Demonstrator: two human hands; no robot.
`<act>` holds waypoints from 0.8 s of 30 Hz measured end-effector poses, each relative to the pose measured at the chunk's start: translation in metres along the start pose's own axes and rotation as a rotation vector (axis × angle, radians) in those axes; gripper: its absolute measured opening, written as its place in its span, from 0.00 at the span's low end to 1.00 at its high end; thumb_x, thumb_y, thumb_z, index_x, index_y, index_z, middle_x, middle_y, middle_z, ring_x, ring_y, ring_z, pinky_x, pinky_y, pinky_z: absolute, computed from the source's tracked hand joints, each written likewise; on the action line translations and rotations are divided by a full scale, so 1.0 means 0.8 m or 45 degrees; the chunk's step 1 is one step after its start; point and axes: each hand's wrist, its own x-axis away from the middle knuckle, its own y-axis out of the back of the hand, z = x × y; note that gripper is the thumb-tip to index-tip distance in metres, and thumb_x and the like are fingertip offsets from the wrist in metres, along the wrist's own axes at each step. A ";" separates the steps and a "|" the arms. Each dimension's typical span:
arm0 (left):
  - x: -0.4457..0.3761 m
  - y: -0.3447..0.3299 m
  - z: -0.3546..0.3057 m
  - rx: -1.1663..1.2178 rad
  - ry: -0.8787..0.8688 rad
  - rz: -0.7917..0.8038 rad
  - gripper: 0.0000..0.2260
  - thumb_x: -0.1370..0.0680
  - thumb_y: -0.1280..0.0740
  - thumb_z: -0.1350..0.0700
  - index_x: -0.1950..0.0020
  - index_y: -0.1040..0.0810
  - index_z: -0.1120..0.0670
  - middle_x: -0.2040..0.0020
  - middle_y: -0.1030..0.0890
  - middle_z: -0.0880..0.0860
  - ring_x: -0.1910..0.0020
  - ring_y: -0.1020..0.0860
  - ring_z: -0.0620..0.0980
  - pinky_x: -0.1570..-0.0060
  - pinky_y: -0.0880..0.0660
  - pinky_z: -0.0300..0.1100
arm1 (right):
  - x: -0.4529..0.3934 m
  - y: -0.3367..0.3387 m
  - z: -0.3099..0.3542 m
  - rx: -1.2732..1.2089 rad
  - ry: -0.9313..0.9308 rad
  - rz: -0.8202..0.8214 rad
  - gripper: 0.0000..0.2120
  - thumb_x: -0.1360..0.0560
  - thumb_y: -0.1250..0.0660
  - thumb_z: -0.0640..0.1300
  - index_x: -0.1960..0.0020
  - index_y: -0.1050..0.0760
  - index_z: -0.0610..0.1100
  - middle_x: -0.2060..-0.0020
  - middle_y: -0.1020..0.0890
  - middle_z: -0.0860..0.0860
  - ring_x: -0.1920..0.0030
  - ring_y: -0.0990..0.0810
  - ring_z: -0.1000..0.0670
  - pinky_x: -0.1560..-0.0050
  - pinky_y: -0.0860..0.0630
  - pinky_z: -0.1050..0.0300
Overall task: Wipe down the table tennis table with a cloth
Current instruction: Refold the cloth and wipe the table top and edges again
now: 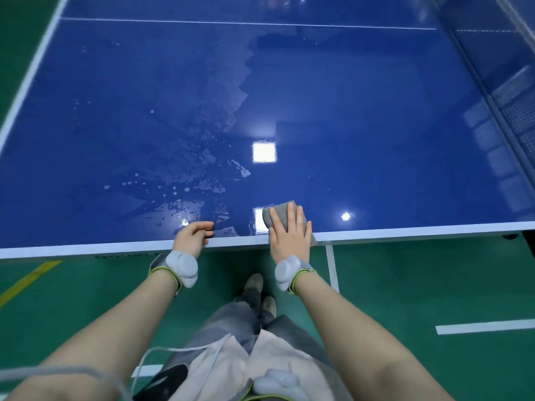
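Blue table tennis table (376, 117): fills most of the view, white-edged, glossy, with ceiling-light reflections. Wet film and water droplets (185, 180) spread over left-centre of surface; right portion smooth and shiny. Net (518, 111) along right side. Green floor (434, 285) below near edge, marked with white lines and one yellow line.

Left hand (192, 235): resting at near table edge, fingers loosely curled, holding nothing. Right hand (289, 233): flat, fingers straight and slightly spread, pressing down on cloth. Grey wrist device with green-trimmed strap on each wrist.

Grey cloth (282, 209): folded, lying on table surface just inside near edge, right of centre, mostly covered by right hand, touching a square light reflection.
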 end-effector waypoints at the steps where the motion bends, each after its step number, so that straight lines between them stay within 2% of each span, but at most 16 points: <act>1: 0.002 0.003 0.002 -0.007 0.003 0.000 0.14 0.22 0.45 0.70 0.42 0.24 0.64 0.48 0.23 0.59 0.49 0.25 0.53 0.54 0.27 0.34 | 0.002 -0.004 0.013 0.018 0.033 0.043 0.32 0.26 0.65 0.56 0.26 0.41 0.58 0.24 0.44 0.45 0.24 0.46 0.42 0.28 0.46 0.40; 4: 0.006 0.007 0.002 -0.008 0.018 0.007 0.13 0.23 0.43 0.70 0.41 0.24 0.64 0.46 0.23 0.59 0.49 0.25 0.51 0.51 0.27 0.36 | 0.007 -0.007 0.046 -0.033 0.142 0.112 0.27 0.25 0.57 0.54 0.31 0.30 0.56 0.28 0.33 0.44 0.28 0.36 0.40 0.33 0.36 0.38; 5: 0.007 0.008 0.003 -0.004 0.023 0.007 0.13 0.23 0.41 0.70 0.41 0.24 0.64 0.45 0.22 0.59 0.48 0.25 0.51 0.49 0.27 0.37 | 0.010 -0.005 0.057 -0.045 0.223 0.184 0.28 0.24 0.59 0.55 0.29 0.32 0.56 0.27 0.36 0.44 0.27 0.39 0.40 0.31 0.40 0.38; 7: 0.010 0.010 0.006 0.011 0.034 -0.001 0.12 0.23 0.40 0.69 0.41 0.25 0.64 0.43 0.22 0.60 0.47 0.26 0.51 0.44 0.28 0.40 | 0.017 -0.011 0.073 -0.045 0.418 0.282 0.29 0.23 0.64 0.56 0.25 0.42 0.55 0.23 0.48 0.44 0.24 0.53 0.40 0.27 0.53 0.38; 9: 0.012 0.012 0.008 0.011 0.036 -0.004 0.12 0.23 0.40 0.69 0.41 0.25 0.64 0.41 0.23 0.61 0.47 0.26 0.51 0.41 0.30 0.41 | 0.014 -0.012 0.074 -0.022 0.497 0.260 0.24 0.19 0.59 0.54 0.23 0.49 0.56 0.23 0.56 0.46 0.24 0.60 0.43 0.26 0.60 0.42; 11: 0.013 0.012 0.006 0.017 0.038 -0.015 0.12 0.23 0.40 0.69 0.41 0.25 0.63 0.41 0.23 0.61 0.48 0.26 0.51 0.42 0.30 0.41 | 0.005 -0.013 0.058 0.015 0.551 0.264 0.23 0.17 0.53 0.51 0.23 0.51 0.57 0.23 0.58 0.48 0.23 0.62 0.46 0.26 0.61 0.46; 13: 0.014 0.012 0.004 0.029 0.042 -0.019 0.12 0.23 0.40 0.69 0.41 0.24 0.64 0.41 0.23 0.61 0.49 0.26 0.51 0.44 0.30 0.39 | 0.001 -0.010 0.041 -0.038 0.458 0.180 0.22 0.17 0.48 0.50 0.24 0.45 0.57 0.23 0.53 0.47 0.23 0.56 0.46 0.26 0.57 0.46; 15: 0.016 0.011 0.004 0.027 0.047 -0.011 0.13 0.24 0.40 0.70 0.41 0.24 0.64 0.41 0.22 0.61 0.49 0.26 0.51 0.45 0.30 0.39 | -0.004 -0.008 0.026 -0.092 0.230 0.037 0.21 0.18 0.46 0.49 0.25 0.41 0.58 0.23 0.49 0.47 0.23 0.52 0.45 0.26 0.52 0.45; 17: 0.015 0.015 0.005 0.021 0.049 0.003 0.13 0.23 0.42 0.70 0.42 0.24 0.64 0.42 0.22 0.62 0.50 0.25 0.51 0.49 0.27 0.37 | -0.007 -0.008 0.024 -0.027 0.073 0.082 0.21 0.17 0.49 0.51 0.25 0.45 0.61 0.22 0.53 0.49 0.23 0.56 0.47 0.26 0.54 0.49; 19: 0.012 0.020 0.004 0.004 0.061 0.046 0.13 0.23 0.43 0.70 0.42 0.25 0.65 0.44 0.22 0.62 0.55 0.24 0.51 0.59 0.26 0.30 | -0.009 -0.011 0.035 -0.010 0.019 0.103 0.21 0.17 0.53 0.52 0.25 0.48 0.61 0.22 0.55 0.49 0.23 0.58 0.48 0.26 0.56 0.49; 21: 0.007 0.024 0.001 -0.029 0.078 0.131 0.13 0.22 0.45 0.69 0.41 0.26 0.66 0.48 0.23 0.60 0.60 0.24 0.46 0.67 0.27 0.26 | -0.001 -0.013 0.057 -0.021 0.079 0.068 0.21 0.18 0.54 0.54 0.25 0.42 0.59 0.23 0.49 0.47 0.23 0.51 0.45 0.26 0.48 0.46; 23: 0.001 0.034 -0.006 -0.037 0.090 0.198 0.12 0.21 0.45 0.69 0.42 0.26 0.64 0.51 0.23 0.57 0.61 0.25 0.45 0.70 0.28 0.26 | 0.011 -0.026 0.091 0.009 0.193 0.016 0.23 0.23 0.53 0.54 0.32 0.29 0.57 0.28 0.33 0.44 0.28 0.34 0.42 0.34 0.32 0.43; 24: -0.003 0.039 -0.009 -0.041 0.098 0.215 0.11 0.21 0.45 0.69 0.46 0.25 0.62 0.54 0.23 0.56 0.62 0.25 0.45 0.70 0.27 0.27 | 0.015 -0.031 0.105 0.003 0.230 0.039 0.23 0.24 0.51 0.54 0.35 0.25 0.57 0.32 0.28 0.45 0.32 0.29 0.42 0.39 0.27 0.42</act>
